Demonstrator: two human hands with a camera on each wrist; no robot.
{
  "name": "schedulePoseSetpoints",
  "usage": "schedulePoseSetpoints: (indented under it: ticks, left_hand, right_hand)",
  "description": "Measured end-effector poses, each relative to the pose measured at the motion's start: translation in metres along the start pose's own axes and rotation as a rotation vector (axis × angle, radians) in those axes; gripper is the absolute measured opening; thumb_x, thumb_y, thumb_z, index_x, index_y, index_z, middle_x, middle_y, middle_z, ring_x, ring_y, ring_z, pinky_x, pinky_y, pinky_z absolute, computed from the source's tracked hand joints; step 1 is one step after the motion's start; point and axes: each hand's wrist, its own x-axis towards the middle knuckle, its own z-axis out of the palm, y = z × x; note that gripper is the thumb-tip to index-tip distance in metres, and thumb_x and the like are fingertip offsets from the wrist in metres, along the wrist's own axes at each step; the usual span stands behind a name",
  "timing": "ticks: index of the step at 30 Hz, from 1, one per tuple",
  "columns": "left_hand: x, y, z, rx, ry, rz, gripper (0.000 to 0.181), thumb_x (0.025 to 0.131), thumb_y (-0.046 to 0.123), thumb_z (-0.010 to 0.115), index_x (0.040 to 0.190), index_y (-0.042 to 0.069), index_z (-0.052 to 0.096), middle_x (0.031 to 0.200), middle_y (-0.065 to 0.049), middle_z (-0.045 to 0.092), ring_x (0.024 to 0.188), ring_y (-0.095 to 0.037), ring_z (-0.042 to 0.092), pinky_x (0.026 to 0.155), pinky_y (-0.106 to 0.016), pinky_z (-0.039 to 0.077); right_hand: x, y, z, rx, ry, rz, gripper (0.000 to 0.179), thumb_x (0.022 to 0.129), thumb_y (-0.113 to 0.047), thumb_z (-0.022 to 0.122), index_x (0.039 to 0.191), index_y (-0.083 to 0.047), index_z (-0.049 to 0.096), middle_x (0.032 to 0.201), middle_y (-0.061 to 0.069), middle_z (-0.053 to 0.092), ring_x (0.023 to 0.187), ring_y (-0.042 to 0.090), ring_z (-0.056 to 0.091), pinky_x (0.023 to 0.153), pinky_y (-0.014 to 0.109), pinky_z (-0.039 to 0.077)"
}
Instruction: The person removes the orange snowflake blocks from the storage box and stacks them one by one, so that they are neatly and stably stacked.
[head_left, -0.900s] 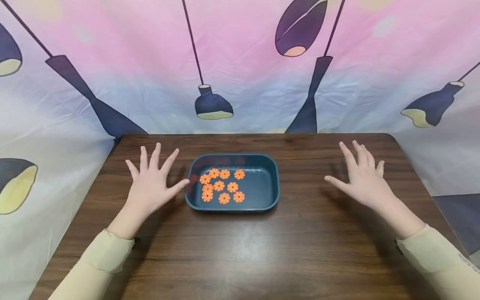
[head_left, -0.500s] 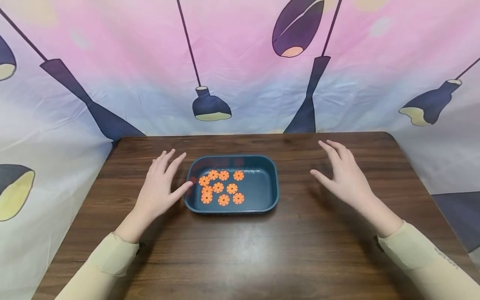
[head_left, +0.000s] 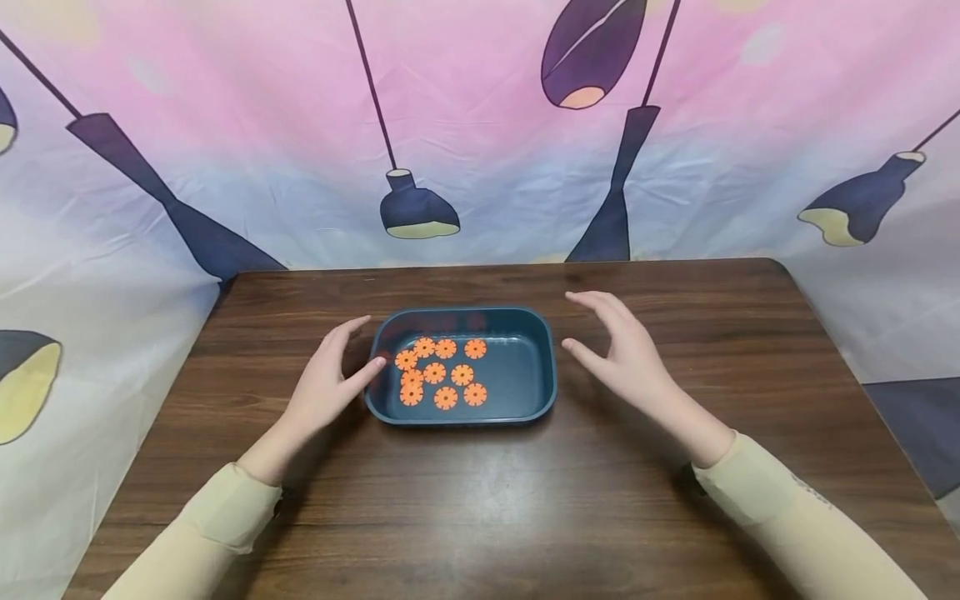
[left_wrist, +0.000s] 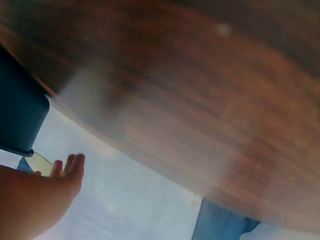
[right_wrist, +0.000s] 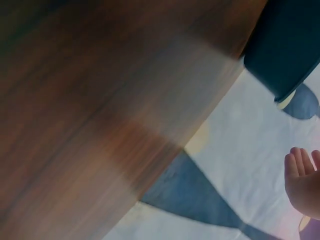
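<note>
The left hand (head_left: pixel 324 385) and right hand (head_left: pixel 636 360), thumbs parted from relaxed fingers, flank the blue tray (head_left: pixel 517 375) (orange notched discs (head_left: pixel 435 375) lie inside it).

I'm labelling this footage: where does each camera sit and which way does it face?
Head: on the person's head, facing forward and down at the tray, table and patterned cloth; left hand, right hand and sleeves show.
Left wrist: on that wrist, facing past part of the left hand to the tray's outside.
Right wrist: likewise, past part of the right hand.
Both wrist views share tray, table and cloth.
</note>
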Motion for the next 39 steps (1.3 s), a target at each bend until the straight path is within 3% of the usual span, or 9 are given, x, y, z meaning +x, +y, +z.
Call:
schedulePoseSetpoints:
  ticks: [4,7,11,13,15,20,23,30,39]
  left_hand:
    - [0.001,-0.004,0.001,-0.168,-0.027,-0.041,0.063,0.105,0.019,0.068,0.160,0.002,0.040,0.158,-0.026,0.047,0.147,-0.045,0.047,0.119,-0.064,0.039]
    - [0.002,-0.006,0.002,-0.289,-0.045,-0.055,0.061,0.105,0.012,0.066,0.159,0.002,0.040,0.157,-0.026,0.049,0.143,-0.039,0.052,0.118,-0.036,0.047]
    - [0.001,-0.008,0.003,-0.436,-0.071,-0.080,0.058,0.105,0.006,0.064,0.158,-0.001,0.041,0.156,-0.029,0.048,0.132,-0.013,0.059,0.102,-0.006,0.045]
    - [0.001,-0.010,0.004,-0.495,-0.087,-0.088,0.057,0.105,0.004,0.063,0.157,-0.003,0.041,0.155,-0.030,0.049,0.126,-0.001,0.060,0.101,-0.007,0.048]
    - [0.002,-0.012,0.005,-0.535,-0.097,-0.083,0.055,0.105,0.003,0.062,0.156,-0.005,0.042,0.151,-0.027,0.052,0.123,0.002,0.061,0.100,-0.008,0.050]
    - [0.002,-0.018,0.009,-0.594,-0.104,-0.064,0.053,0.105,0.001,0.061,0.154,-0.007,0.042,0.141,0.002,0.061,0.121,0.000,0.064,0.098,-0.010,0.052]
    - [0.001,-0.021,0.011,-0.637,-0.108,-0.052,0.053,0.105,-0.001,0.060,0.155,-0.007,0.042,0.139,0.010,0.061,0.122,0.000,0.064,0.098,-0.011,0.052]
    - [-0.002,-0.026,0.012,-0.753,-0.172,-0.056,0.061,0.104,-0.005,0.056,0.161,0.005,0.037,0.150,0.010,0.053,0.136,-0.003,0.053,0.110,-0.009,0.041]
    - [-0.003,-0.034,0.014,-0.875,-0.242,-0.109,0.066,0.106,0.000,0.057,0.166,0.012,0.032,0.160,0.006,0.043,0.143,-0.001,0.045,0.114,-0.012,0.039]
  right_hand:
    - [0.006,-0.010,0.012,0.093,-0.032,-0.015,0.058,0.092,-0.004,0.083,0.146,-0.008,0.061,0.141,0.012,0.064,0.125,0.033,0.065,0.108,0.053,0.053]
    - [0.011,-0.015,0.021,0.139,-0.064,-0.019,0.054,0.091,-0.005,0.083,0.142,-0.007,0.064,0.138,0.010,0.067,0.125,0.028,0.067,0.108,0.048,0.055]
    - [0.018,-0.021,0.034,0.210,-0.130,-0.011,0.049,0.092,-0.007,0.084,0.137,-0.005,0.067,0.135,0.009,0.070,0.124,0.026,0.069,0.108,0.044,0.056]
    - [0.022,-0.023,0.041,0.255,-0.168,-0.003,0.047,0.092,-0.006,0.084,0.136,-0.004,0.068,0.133,0.011,0.070,0.123,0.029,0.070,0.108,0.046,0.056]
    - [0.025,-0.024,0.048,0.299,-0.204,-0.003,0.046,0.091,-0.004,0.083,0.135,-0.002,0.068,0.131,0.014,0.071,0.121,0.033,0.070,0.107,0.050,0.057]
    - [0.035,-0.025,0.061,0.325,-0.305,-0.007,0.043,0.091,-0.002,0.083,0.132,-0.002,0.070,0.125,0.015,0.073,0.114,0.038,0.071,0.102,0.054,0.058]
    - [0.041,-0.027,0.067,0.292,-0.375,-0.007,0.041,0.090,-0.002,0.083,0.130,-0.002,0.071,0.123,0.013,0.075,0.111,0.034,0.072,0.100,0.051,0.060]
    - [0.056,-0.031,0.077,0.280,-0.552,-0.007,0.037,0.090,0.000,0.083,0.125,-0.001,0.072,0.120,0.014,0.075,0.107,0.030,0.073,0.097,0.043,0.062]
    - [0.067,-0.032,0.089,0.180,-0.733,-0.011,0.030,0.090,-0.002,0.084,0.119,-0.003,0.076,0.112,0.010,0.076,0.098,0.019,0.070,0.089,0.026,0.060]
